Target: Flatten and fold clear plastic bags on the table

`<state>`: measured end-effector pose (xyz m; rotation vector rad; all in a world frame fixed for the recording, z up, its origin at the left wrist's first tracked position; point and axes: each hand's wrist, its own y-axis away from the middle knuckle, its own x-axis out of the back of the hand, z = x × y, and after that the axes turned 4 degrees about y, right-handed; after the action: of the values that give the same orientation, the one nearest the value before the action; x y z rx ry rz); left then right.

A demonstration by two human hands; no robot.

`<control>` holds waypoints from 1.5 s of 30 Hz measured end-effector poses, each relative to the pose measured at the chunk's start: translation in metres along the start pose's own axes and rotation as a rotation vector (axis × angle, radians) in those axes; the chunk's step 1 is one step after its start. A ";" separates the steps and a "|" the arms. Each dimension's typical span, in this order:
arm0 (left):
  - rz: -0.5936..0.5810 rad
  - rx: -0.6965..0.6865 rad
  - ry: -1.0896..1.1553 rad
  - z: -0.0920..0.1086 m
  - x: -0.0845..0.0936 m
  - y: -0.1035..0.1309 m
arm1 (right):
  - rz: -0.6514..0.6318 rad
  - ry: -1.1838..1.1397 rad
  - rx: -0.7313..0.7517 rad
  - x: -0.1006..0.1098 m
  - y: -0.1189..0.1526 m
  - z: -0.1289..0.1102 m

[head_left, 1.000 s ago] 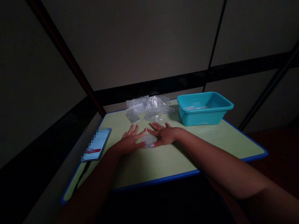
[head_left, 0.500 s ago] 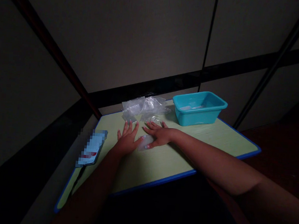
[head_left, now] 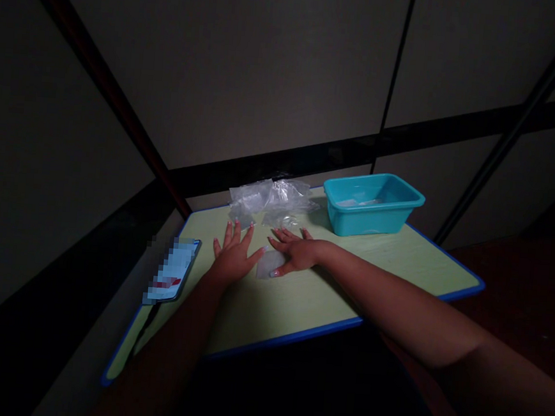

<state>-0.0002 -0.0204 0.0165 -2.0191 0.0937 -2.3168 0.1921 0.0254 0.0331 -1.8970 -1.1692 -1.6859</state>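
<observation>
Dim room, with pale wall panels (head_left: 269, 73) crossed by a dark glossy band (head_left: 428, 129) behind a light green, blue-edged surface (head_left: 289, 308). To be read on the flat, lit phone (head_left: 179, 271) near the left edge: nothing certain, with the screen blurred into blocks around a red patch. Running from below it towards the near left corner, a thin dark cord (head_left: 146, 326).

Lying flat near the middle of the surface, between the two hands: a small, thin, translucent whitish plastic piece (head_left: 266, 265). Partly covered by the right hand (head_left: 298, 251), so impossible to tell its long axis; one visible corner aimed towards the near left. On the piece, the right thumb; palm down, with fingers apart and pointing to the far left. Also palm down, the left hand (head_left: 233, 256), with fingers spread wide towards the far edge and thumb tip at the piece's left side (touching or just beside, hard to tell).

Just beyond the fingertips, crumpled clear plastic bags (head_left: 271, 198), shiny and loosely overlapping along the far edge. Well to the right of them, upright, a turquoise rectangular plastic basin (head_left: 372, 220), longer from left to right, with whitish scraps (head_left: 360, 202) inside.
</observation>
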 end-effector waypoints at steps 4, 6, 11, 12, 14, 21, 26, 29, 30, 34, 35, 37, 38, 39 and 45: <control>-0.068 -0.031 -0.005 0.001 0.000 0.001 | 0.055 -0.015 0.046 0.004 0.001 0.002; -0.053 -0.019 -0.003 0.001 0.000 0.000 | 0.157 -0.018 0.061 0.006 0.002 0.004; -0.013 0.007 -0.001 -0.004 0.002 -0.001 | 0.416 -0.005 -0.008 0.006 -0.004 0.007; -0.021 0.003 0.004 -0.005 0.002 -0.001 | 0.428 0.002 -0.024 0.005 -0.005 0.007; -0.057 -0.026 0.019 -0.007 0.001 -0.002 | 0.431 0.019 -0.046 0.001 -0.008 0.006; -0.194 -0.117 0.040 -0.006 0.001 -0.001 | 0.369 0.028 -0.046 -0.005 -0.013 0.005; -0.197 -0.111 0.048 -0.004 0.001 -0.001 | 0.369 -0.023 0.005 -0.006 -0.014 0.005; -0.193 -0.116 0.056 -0.004 0.001 -0.001 | 0.368 -0.166 0.028 -0.008 -0.014 0.006; -0.193 -0.116 0.059 -0.004 0.000 -0.001 | 0.367 -0.228 0.036 -0.009 -0.015 0.006; -0.194 -0.123 0.070 -0.005 0.000 -0.001 | 0.356 -0.421 0.061 -0.012 -0.018 0.007; -0.192 -0.127 0.073 -0.005 -0.001 -0.001 | 0.354 -0.444 0.061 -0.012 -0.019 0.006; -0.187 -0.131 0.074 -0.005 -0.001 -0.001 | 0.341 -0.459 0.066 -0.010 -0.019 0.005; -0.184 -0.130 0.072 -0.005 -0.002 -0.001 | 0.325 -0.453 0.071 -0.009 -0.018 0.005; -0.182 -0.128 0.071 -0.005 -0.002 -0.001 | 0.305 -0.440 0.076 -0.007 -0.017 0.004; -0.183 -0.120 0.077 -0.003 -0.001 0.000 | 0.269 -0.379 0.079 -0.003 -0.012 0.001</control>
<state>-0.0030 -0.0200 0.0152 -2.0744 0.0555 -2.5580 0.1840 0.0329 0.0272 -2.2686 -1.0287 -1.1579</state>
